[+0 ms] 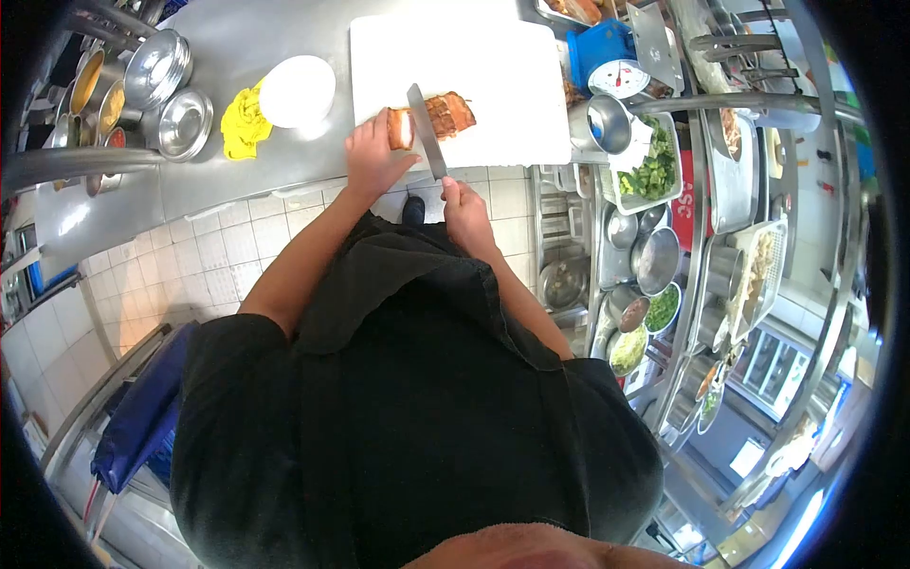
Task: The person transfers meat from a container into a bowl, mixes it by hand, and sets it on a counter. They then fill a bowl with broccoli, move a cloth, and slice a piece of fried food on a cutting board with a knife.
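A white cutting board [512,76] lies on the steel counter. My left hand [372,159] holds a piece of roast pork belly [402,133] near the board's front left edge, fingers over its browned top and pale cut side showing. My right hand [466,216] is closed round the handle of a knife [428,137], most of the handle hidden. The wide blade points away from me, just right of the piece under my left hand. Right of the blade sits more browned pork [449,116], which looks cut into sections.
On the left are a white round plate or lid [298,92], a yellow cloth [246,123] and steel bowls [185,123]. At the right stand a blue scale [607,57], a steel container [601,125], a tray of green vegetables [654,166] and a metal rack [697,284].
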Tool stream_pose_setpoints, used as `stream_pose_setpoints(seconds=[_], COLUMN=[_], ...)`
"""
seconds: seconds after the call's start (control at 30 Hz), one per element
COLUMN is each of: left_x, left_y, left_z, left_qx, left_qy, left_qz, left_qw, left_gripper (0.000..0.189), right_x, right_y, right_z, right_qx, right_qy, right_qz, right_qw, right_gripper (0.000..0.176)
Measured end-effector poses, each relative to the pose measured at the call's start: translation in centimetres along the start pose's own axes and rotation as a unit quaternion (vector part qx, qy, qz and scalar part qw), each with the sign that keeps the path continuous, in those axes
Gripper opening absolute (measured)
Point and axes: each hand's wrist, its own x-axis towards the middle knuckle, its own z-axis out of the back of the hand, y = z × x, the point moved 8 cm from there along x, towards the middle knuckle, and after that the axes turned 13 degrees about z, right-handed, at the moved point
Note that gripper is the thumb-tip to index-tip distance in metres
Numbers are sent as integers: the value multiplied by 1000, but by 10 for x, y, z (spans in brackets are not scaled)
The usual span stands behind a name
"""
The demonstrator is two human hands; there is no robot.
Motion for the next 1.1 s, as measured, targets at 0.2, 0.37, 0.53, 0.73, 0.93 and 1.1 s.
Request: stream_pose_setpoints(seconds=[0.2,0.37,0.53,0.73,0.93,1.1], left_x=[14,13,15,11,1,8], left_y=[-11,-8,-5,7,46,48], left_z=[-1,-15,-19,-12,-17,-23], left_qx=[-148,-227,-231,-251,-307,-269], left_qy=[91,92,76,39,14,-22], left_qz=[40,0,28,41,93,133], left_qw=[984,970,969,966,947,954], left_gripper=[87,76,59,49,45,42], right_x=[2,6,35,-24,-25,-11], right_y=[-4,1,-4,-7,-62,-39], right_z=[-3,-10,-30,-5,-4,5], right_qx=[-40,-95,-95,-122,53,41], right_qy=[2,30,22,58,91,89], right_qz=[3,17,61,32,-92,-85], right_qw=[999,995,993,990,990,992], right_gripper=[50,46,44,51,51,53])
